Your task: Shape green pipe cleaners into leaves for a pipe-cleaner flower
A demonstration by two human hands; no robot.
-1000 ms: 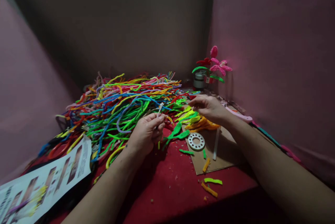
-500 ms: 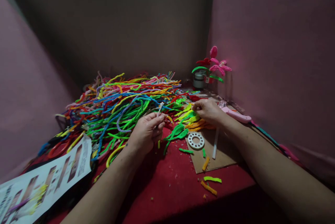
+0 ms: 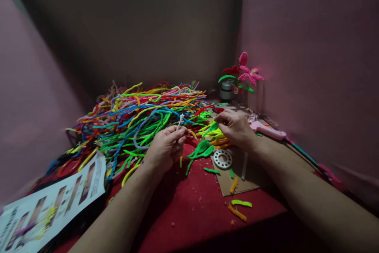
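Note:
My left hand (image 3: 167, 144) is closed in a pinch around a thin stem with a frayed whitish tip (image 3: 181, 118), which points upward. My right hand (image 3: 235, 126) pinches a green pipe-cleaner piece (image 3: 211, 129) that slants down to the left from the fingertips; its far end is hard to make out. Below it lie green pipe-cleaner leaves (image 3: 203, 148) on the red cloth. Yellow pipe-cleaner pieces (image 3: 206, 131) and orange ones (image 3: 221, 142) rest beside and partly under my right hand.
A heap of colourful pipe cleaners (image 3: 142, 119) spreads across the left and back. Cardboard (image 3: 237, 188) carries a white ring with holes (image 3: 222, 159) and a clear stick (image 3: 244, 166). A pink glue gun (image 3: 268, 130), pink flowers (image 3: 250, 74) and a printed sheet (image 3: 59, 205) lie around.
My right hand has lifted and turned slightly, with the green piece now showing at its fingertips. My left hand stays nearly where it was, still pinching the white-tipped stem.

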